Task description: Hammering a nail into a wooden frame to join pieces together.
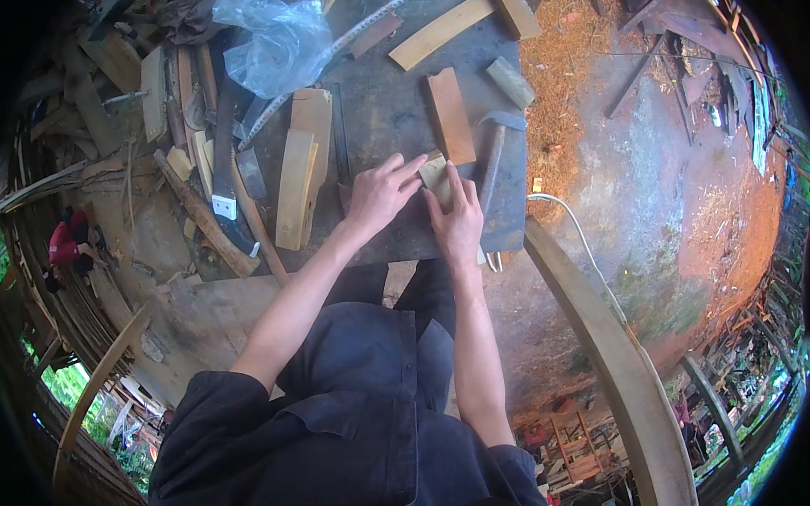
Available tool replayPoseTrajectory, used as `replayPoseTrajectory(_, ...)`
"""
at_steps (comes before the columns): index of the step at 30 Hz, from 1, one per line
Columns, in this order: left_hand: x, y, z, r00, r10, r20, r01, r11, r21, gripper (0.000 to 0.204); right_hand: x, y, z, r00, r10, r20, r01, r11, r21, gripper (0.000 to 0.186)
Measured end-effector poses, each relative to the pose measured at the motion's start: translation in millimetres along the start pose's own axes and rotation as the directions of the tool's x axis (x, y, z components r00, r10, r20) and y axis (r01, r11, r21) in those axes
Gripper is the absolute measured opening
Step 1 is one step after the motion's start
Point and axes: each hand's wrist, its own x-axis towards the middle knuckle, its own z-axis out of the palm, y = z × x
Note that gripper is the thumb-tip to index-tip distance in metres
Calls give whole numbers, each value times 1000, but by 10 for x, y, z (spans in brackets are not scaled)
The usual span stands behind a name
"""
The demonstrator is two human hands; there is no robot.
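Observation:
Over the dark worktable (383,239), both of my hands meet at a small pale wooden block (434,175). My right hand (457,215) grips it from the near right, with thumb and fingers along its sides. The fingertips of my left hand (385,194) are closed at its upper left edge; whether something small is pinched there I cannot make out. Just beyond the block lies a reddish-brown wood piece (452,116). To the right rests a hammer (494,158) with a grey head and wooden handle.
Pale wood pieces (296,178) lie left of my hands, beside a dark flat strip (341,130). A clear plastic bag (278,48), a curved measuring tape (377,18) and scrap wood fill the far left. A long curved beam (611,358) stands at right. Someone in red (65,241) is far left.

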Motion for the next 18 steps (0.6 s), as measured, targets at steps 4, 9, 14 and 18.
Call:
replayPoseTrajectory(4, 6, -26, -6, 999, -23, 23, 23, 1000, -13, 48, 29, -43, -18, 997, 63, 45, -62, 998, -27, 65)
replayPoseTrajectory(9, 9, -22, -6, 999, -21, 25, 21, 1000, -16, 47, 36, -14, -32, 995, 67, 77, -60, 995, -84, 66)
replayPoseTrajectory(14, 22, -19, -26, 999, -24, 40, 25, 1000, -17, 48, 23, -22, -37, 996, 55, 69, -48, 993, -111, 66)
replayPoseTrajectory(18, 40, -50, -21, 997, -35, 65, 39, 998, -54, 49, 24, -5, -12, 995, 62, 79, -52, 991, -122, 66)
